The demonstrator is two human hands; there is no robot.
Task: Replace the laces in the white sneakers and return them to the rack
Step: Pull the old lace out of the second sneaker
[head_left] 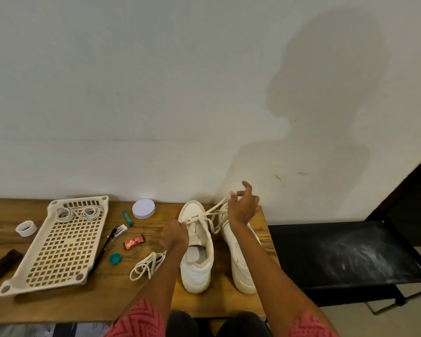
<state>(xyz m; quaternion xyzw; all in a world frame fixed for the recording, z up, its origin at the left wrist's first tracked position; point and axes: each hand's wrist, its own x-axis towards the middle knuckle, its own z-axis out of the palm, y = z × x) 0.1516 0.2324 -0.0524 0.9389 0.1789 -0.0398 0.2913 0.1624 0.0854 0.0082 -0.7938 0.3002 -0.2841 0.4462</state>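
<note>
Two white sneakers stand toes to the wall on the wooden table (58, 305). The left sneaker (197, 263) has a cream lace (210, 211) threaded through its front eyelets. My left hand (175, 235) pinches one end of that lace at the shoe's left side. My right hand (243, 207) is raised above the right sneaker (241, 259) and pinches the other end, pulling it up and to the right. A loose lace (147, 265) lies coiled on the table left of the shoes. Two more coiled laces (77, 213) sit in a cream perforated rack tray (63, 249).
Small items lie between tray and shoes: a white round lid (143, 208), a teal tube (127, 218), a black marker (105, 249), a red wrapper (134, 241), a teal cap (114, 258). A roll of white tape (26, 228) sits far left. A black bench (345, 254) stands right of the table.
</note>
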